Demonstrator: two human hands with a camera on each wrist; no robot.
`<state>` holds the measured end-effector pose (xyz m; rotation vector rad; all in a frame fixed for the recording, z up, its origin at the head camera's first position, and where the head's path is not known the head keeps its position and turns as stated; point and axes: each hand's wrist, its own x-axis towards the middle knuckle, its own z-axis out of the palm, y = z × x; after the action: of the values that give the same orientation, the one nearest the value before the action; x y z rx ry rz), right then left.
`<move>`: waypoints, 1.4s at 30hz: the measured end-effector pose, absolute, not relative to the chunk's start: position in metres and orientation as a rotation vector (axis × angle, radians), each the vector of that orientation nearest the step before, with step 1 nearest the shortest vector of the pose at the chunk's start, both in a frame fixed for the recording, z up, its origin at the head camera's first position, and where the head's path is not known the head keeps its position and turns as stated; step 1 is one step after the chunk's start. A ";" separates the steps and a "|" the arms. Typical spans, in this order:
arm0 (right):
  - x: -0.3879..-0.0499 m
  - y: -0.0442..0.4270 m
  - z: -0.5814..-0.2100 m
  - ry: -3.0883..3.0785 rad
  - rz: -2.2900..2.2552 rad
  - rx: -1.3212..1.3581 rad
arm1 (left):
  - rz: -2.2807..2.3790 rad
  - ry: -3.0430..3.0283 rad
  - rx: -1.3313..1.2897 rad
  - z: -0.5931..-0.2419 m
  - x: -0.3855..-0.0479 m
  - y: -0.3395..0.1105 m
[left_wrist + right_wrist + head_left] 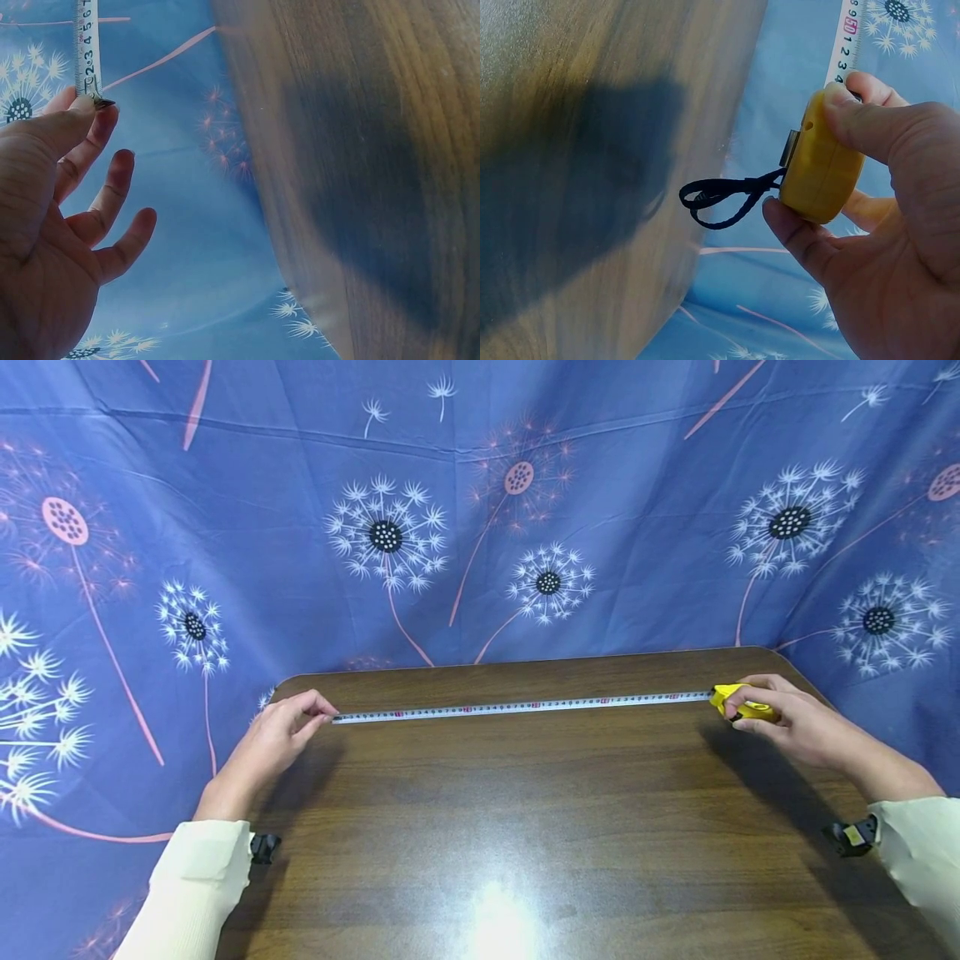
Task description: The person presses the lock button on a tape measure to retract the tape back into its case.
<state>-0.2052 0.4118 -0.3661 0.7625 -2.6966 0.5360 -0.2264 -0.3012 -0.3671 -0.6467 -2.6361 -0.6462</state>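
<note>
A yellow tape measure (726, 700) has its white blade (510, 707) drawn out in a nearly straight line above the far part of the table. At the blade's hooked end, my left hand (283, 728) pinches the tip between thumb and forefinger; the other fingers spread loosely in the left wrist view. My right hand (798, 718) grips the case, thumb on one side and fingers on the other. In the right wrist view a black wrist strap (724, 196) dangles from the case, and the blade shows 50 and a few marks more near its mouth.
Under both hands lies a brown wooden table (450, 810) with rounded far corners. A blue cloth (637, 527) printed with dandelions hangs behind it and at its sides. Both hands cast shadows on the wood, and a bright glare marks the near middle.
</note>
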 end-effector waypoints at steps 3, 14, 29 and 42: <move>-0.205 0.412 -0.367 -2.701 0.542 0.762 | -0.646 -2.629 -0.663 -0.367 -0.226 -0.301; -0.205 0.409 -0.367 -2.667 0.520 0.793 | -0.686 -2.623 -0.738 -0.366 -0.226 -0.298; -0.203 0.403 -0.365 -2.712 0.615 0.792 | -0.754 -2.641 -0.738 -0.365 -0.224 -0.295; -0.203 0.397 -0.364 -2.716 0.606 0.792 | -0.768 -2.633 -0.740 -0.366 -0.225 -0.296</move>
<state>-0.2031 0.3972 -0.3642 0.7923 -2.7160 0.6056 -0.2247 -0.2957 -0.3660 -0.7401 -2.6327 -0.7680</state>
